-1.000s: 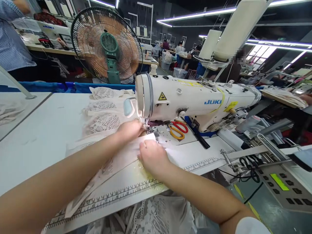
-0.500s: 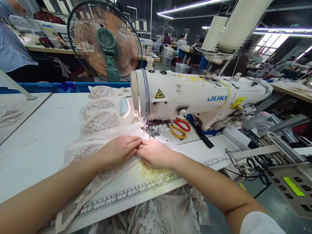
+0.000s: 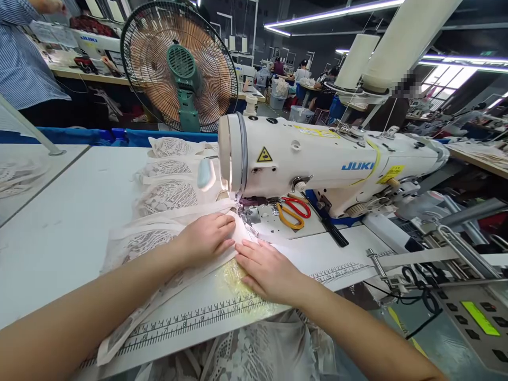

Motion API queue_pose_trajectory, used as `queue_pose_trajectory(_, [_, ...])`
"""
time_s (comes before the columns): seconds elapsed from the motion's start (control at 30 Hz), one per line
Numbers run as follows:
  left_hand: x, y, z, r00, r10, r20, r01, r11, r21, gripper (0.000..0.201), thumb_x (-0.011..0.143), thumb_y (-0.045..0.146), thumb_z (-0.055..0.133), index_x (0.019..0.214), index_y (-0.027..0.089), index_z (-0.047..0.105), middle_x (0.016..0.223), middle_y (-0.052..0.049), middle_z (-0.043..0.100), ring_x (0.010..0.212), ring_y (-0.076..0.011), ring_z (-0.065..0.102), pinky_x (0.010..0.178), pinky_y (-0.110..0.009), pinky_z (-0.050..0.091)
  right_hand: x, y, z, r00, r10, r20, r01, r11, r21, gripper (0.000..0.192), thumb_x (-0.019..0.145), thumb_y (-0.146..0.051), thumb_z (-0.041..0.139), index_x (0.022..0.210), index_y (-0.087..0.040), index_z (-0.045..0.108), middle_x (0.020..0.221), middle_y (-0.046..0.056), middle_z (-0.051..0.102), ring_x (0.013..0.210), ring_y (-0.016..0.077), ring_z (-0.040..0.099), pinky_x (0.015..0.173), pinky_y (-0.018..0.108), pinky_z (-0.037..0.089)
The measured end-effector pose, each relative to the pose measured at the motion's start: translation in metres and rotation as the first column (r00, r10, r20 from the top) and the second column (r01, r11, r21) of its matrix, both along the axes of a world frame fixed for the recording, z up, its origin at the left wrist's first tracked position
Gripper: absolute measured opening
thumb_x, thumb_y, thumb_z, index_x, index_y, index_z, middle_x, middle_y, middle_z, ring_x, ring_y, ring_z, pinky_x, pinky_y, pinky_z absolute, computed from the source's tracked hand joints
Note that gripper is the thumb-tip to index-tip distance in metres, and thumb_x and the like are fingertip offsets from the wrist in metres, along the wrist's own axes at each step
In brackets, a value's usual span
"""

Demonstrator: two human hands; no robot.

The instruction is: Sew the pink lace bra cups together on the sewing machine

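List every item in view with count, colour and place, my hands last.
sewing machine: one, white, on the table right of centre
lace fabric: several pieces, cream, piled left of the machine and under the hands
scissors: one pair, red and orange handles, on the machine bed
fan: one, green with orange blades, behind the table
thread cones: two, white, behind the machine
table: one, white, ruler printed along its near edge
left hand: flat on the fabric
right hand: flat on the fabric

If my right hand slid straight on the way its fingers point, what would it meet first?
Probably the left hand: the right hand lies flat on the fabric, fingers aimed up-left at it, short of the presser foot.
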State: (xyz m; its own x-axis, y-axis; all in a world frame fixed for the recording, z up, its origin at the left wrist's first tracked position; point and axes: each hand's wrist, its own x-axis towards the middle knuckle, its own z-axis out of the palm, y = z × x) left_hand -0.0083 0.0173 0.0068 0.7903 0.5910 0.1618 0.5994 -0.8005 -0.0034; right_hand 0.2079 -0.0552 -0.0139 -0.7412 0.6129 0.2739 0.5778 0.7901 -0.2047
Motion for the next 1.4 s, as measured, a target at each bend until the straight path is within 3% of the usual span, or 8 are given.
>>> queue_pose_trajectory(0.2, [0.0,0.005,-0.003,0.995,0.047,-0.084,-0.049,0.999,-0.013,0.047,0.094,0.036,0.035,0.124,0.007,0.058,0.132,-0.016,0.056,0.121,-0.0313,0.051,0.103,-0.045,0.043,0.001,0.002,0.0,0.999,-0.02,-0.051,0.02,1.0,-0.004,0.038,0.089,-0.027,0.051,0.121,-0.008,0.053,0.136,0.015,0.05,0.129,0.0286,0.043,0.107,0.047,0.039])
queue_pose_trajectory(0.7, [0.005,0.012,0.003,0.995,0.074,-0.074,-0.077,0.997,-0.032,0.045,0.093,0.039,0.037,0.119,0.013,0.062,0.128,-0.015,0.06,0.115,-0.0295,0.054,0.097,-0.045,0.047,0.003,0.003,-0.004,0.993,-0.041,-0.115,0.037,0.999,-0.035,0.039,0.088,-0.027,0.055,0.122,-0.007,0.052,0.136,0.018,0.049,0.132,0.0292,0.039,0.108,0.049,0.038])
queue_pose_trajectory(1.07, [0.005,0.027,0.006,0.99,0.092,-0.105,-0.1,0.993,-0.068,0.053,0.091,0.046,0.035,0.12,0.009,0.061,0.126,-0.017,0.06,0.112,-0.0336,0.055,0.092,-0.048,0.046,0.002,0.005,-0.007,0.992,-0.066,-0.105,0.063,0.997,-0.039,0.042,0.09,-0.031,0.053,0.122,-0.003,0.053,0.136,0.019,0.049,0.132,0.0303,0.039,0.109,0.045,0.039])
queue_pose_trajectory(1.17, [0.004,0.027,0.01,0.997,0.049,-0.067,-0.05,0.999,-0.021,0.045,0.09,0.042,0.039,0.114,0.013,0.064,0.12,-0.015,0.063,0.107,-0.0316,0.057,0.091,-0.046,0.045,0.003,0.005,-0.009,0.991,-0.068,-0.113,0.065,0.997,-0.031,0.042,0.09,-0.031,0.052,0.122,-0.004,0.054,0.136,0.018,0.049,0.132,0.0302,0.04,0.11,0.045,0.039])
queue_pose_trajectory(1.33, [0.006,0.014,0.013,0.98,-0.2,0.0,0.2,0.979,-0.025,0.028,0.088,0.031,0.048,0.105,0.019,0.067,0.111,-0.007,0.068,0.106,-0.027,0.057,0.091,-0.043,0.04,0.004,0.005,-0.01,0.991,-0.045,-0.128,0.044,0.999,-0.009,0.042,0.09,-0.03,0.054,0.122,-0.002,0.054,0.135,0.021,0.049,0.132,0.0305,0.04,0.109,0.047,0.039])
queue_pose_trajectory(1.4, [0.008,0.01,0.012,0.97,-0.241,-0.03,0.24,0.97,-0.038,0.029,0.09,0.026,0.044,0.106,0.021,0.067,0.113,-0.005,0.068,0.106,-0.0253,0.057,0.092,-0.042,0.039,0.004,0.005,-0.01,0.99,-0.043,-0.131,0.043,0.999,-0.002,0.042,0.09,-0.03,0.053,0.121,-0.002,0.054,0.134,0.021,0.05,0.131,0.0308,0.041,0.109,0.046,0.039])
